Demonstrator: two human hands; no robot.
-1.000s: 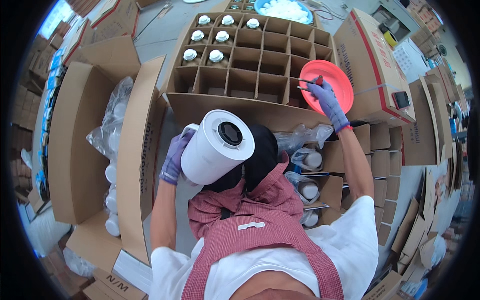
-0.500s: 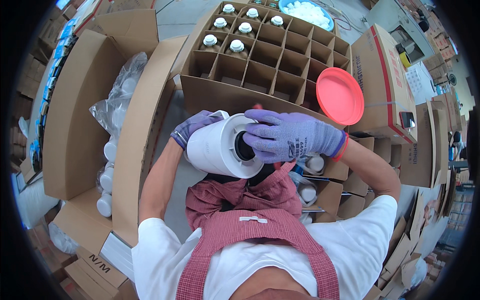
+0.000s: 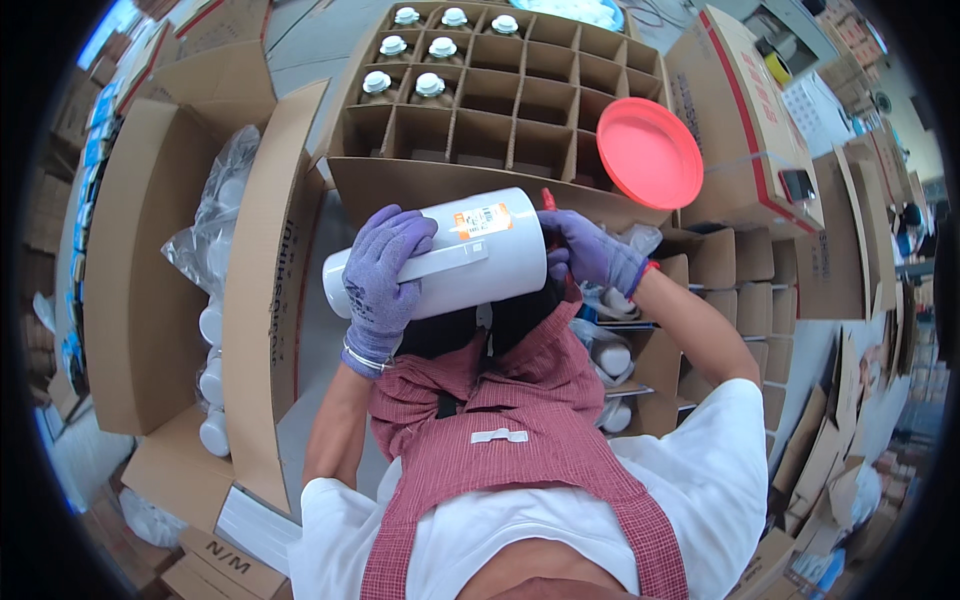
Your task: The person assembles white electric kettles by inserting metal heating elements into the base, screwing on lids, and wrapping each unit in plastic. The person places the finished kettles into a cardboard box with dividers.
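A white cylinder with a side handle and an orange-and-white label (image 3: 482, 219) lies tilted on its side above my lap. My left hand (image 3: 385, 262), in a purple-grey knit glove, is wrapped round the handle. My right hand (image 3: 592, 255), gloved alike, is curled at the cylinder's right end. A narrow red piece (image 3: 548, 199) sticks up beside its fingers; its kind and the grip on it are partly hidden. Beyond the cylinder stands a divided carton (image 3: 440, 178) holding several brown bottles with white caps (image 3: 430, 86).
A round red lid or tray (image 3: 650, 153) rests on the divided carton's right corner. At left, an open carton (image 3: 140, 250) holds bagged white containers (image 3: 212, 382). A closed carton (image 3: 735, 120) with a phone (image 3: 798, 185) on it stands right. Cardboard dividers (image 3: 725, 300) lie near my right arm.
The cylinder has turned so its label and handle face up and its open end points right. My left hand has come over the handle; my right hand has moved right and down.
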